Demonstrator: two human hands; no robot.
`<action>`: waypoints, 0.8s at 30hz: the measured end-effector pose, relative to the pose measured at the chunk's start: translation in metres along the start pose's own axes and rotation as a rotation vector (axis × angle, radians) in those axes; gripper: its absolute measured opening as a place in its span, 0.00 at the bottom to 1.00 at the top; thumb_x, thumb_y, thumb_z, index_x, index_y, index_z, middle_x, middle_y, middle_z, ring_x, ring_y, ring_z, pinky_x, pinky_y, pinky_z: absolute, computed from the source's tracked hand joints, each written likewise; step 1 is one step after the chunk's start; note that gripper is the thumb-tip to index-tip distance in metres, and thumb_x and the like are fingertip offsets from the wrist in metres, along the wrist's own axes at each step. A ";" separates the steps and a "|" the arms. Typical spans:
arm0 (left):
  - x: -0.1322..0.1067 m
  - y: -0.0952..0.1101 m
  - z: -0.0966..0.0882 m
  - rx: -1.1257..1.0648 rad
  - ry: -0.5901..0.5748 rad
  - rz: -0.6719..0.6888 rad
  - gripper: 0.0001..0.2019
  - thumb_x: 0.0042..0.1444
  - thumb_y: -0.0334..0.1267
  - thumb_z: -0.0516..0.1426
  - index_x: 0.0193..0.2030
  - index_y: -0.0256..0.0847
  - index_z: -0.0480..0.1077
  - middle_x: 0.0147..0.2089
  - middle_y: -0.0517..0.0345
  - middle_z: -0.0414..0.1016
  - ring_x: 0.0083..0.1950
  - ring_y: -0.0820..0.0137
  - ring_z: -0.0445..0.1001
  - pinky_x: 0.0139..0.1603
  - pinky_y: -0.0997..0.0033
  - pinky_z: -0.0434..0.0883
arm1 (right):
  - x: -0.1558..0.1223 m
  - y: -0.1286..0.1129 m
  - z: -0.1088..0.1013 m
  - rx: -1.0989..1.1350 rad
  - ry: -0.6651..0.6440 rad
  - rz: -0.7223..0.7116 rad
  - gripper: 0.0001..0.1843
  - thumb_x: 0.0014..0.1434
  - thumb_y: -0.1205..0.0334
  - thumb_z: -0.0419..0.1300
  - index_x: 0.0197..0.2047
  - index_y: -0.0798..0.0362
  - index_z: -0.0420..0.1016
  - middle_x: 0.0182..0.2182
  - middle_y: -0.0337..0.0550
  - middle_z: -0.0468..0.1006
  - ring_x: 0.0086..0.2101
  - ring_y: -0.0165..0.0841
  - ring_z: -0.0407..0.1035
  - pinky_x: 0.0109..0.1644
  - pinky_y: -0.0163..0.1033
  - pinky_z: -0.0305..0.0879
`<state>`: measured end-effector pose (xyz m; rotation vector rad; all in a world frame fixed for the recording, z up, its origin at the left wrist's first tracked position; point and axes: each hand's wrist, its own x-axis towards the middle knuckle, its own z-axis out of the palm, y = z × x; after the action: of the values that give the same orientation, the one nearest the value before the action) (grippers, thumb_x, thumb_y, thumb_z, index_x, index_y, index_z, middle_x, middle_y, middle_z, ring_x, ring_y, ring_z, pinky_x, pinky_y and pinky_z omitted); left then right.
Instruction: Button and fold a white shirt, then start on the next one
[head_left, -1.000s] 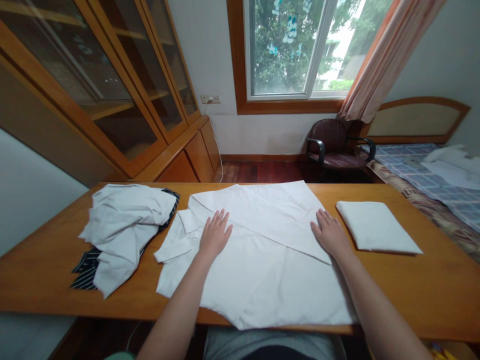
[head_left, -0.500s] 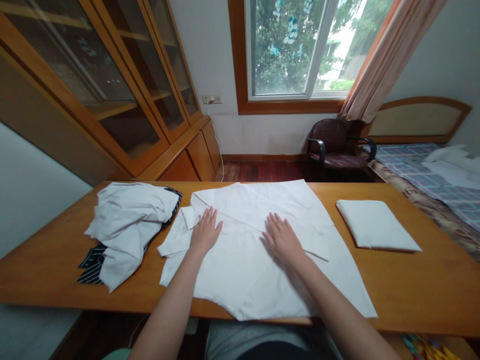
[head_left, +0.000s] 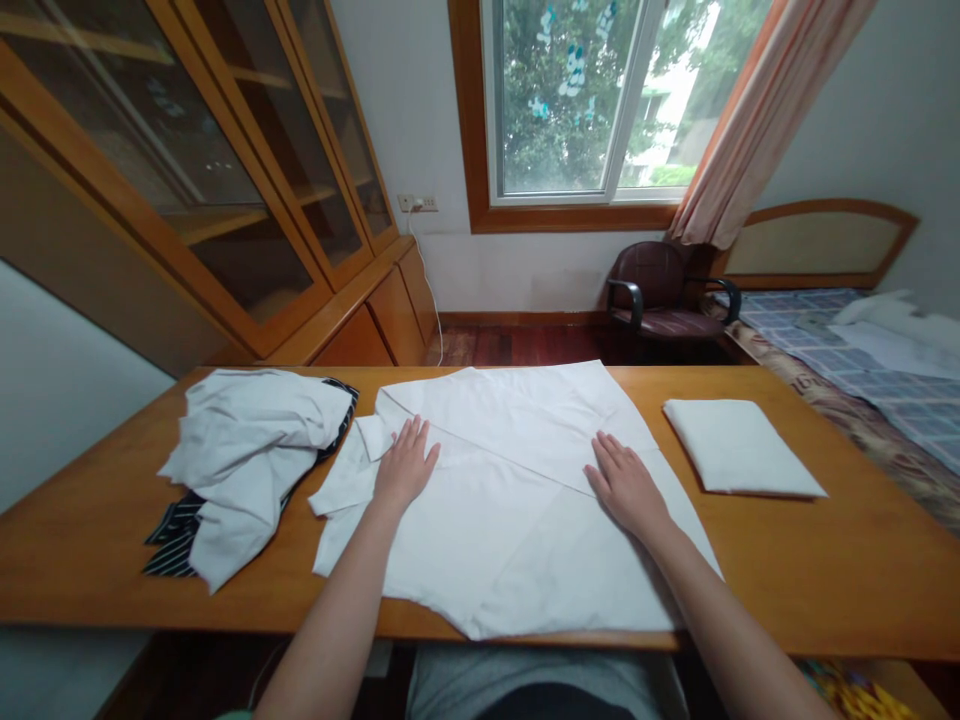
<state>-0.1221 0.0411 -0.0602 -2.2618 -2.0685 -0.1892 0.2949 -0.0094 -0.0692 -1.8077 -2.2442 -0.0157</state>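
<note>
Wooden table (head_left: 840,560), white garment (head_left: 510,520) under fingers (head_left: 412,437)

We see white cloth garment (head_left: 510,540) spread mostly flat on wooden table (head_left: 810,570), spanning from far edge to near edge. Diagonal layer edge slopes down rightward across it; soft creases show; sleeve-like folded flaps lie toward table's left end.

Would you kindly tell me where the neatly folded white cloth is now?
In the head view, the neatly folded white cloth lies on the table, just right of the spread white garment.
</note>
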 end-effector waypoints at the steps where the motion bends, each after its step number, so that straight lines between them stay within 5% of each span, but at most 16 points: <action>1: 0.000 0.000 0.000 -0.006 0.002 -0.002 0.30 0.68 0.46 0.44 0.71 0.30 0.56 0.75 0.42 0.50 0.75 0.55 0.51 0.73 0.48 0.53 | -0.003 0.009 0.000 -0.005 0.004 0.016 0.31 0.71 0.50 0.44 0.69 0.61 0.60 0.69 0.54 0.58 0.68 0.44 0.52 0.71 0.53 0.49; 9: -0.001 -0.006 0.001 -0.223 0.111 0.056 0.23 0.66 0.41 0.47 0.63 0.34 0.69 0.69 0.44 0.64 0.72 0.57 0.60 0.72 0.50 0.58 | -0.010 0.040 0.004 -0.017 0.049 0.080 0.31 0.70 0.50 0.44 0.68 0.61 0.62 0.68 0.57 0.61 0.68 0.46 0.52 0.69 0.56 0.51; 15: -0.035 0.001 -0.022 -0.565 0.079 0.172 0.19 0.66 0.42 0.47 0.52 0.42 0.76 0.59 0.55 0.77 0.61 0.66 0.74 0.65 0.62 0.69 | -0.010 0.037 0.004 -0.027 0.040 0.092 0.31 0.70 0.51 0.44 0.67 0.63 0.63 0.68 0.56 0.60 0.68 0.47 0.52 0.70 0.55 0.50; 19: -0.060 -0.009 -0.035 -0.540 0.200 0.084 0.17 0.66 0.41 0.48 0.50 0.42 0.76 0.56 0.54 0.78 0.58 0.65 0.75 0.63 0.62 0.70 | -0.010 0.040 0.005 -0.024 0.042 0.087 0.31 0.69 0.51 0.45 0.68 0.62 0.62 0.68 0.57 0.60 0.68 0.46 0.52 0.70 0.55 0.50; 24: -0.076 -0.048 -0.038 -0.233 0.340 -0.173 0.19 0.62 0.42 0.51 0.56 0.38 0.72 0.62 0.42 0.70 0.64 0.53 0.67 0.68 0.50 0.62 | -0.010 0.047 0.004 -0.030 0.043 0.089 0.31 0.69 0.51 0.44 0.68 0.61 0.62 0.68 0.56 0.61 0.68 0.46 0.53 0.70 0.56 0.50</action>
<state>-0.1785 -0.0345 -0.0350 -1.9813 -2.1417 -0.8033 0.3410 -0.0080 -0.0823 -1.9029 -2.1438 -0.0712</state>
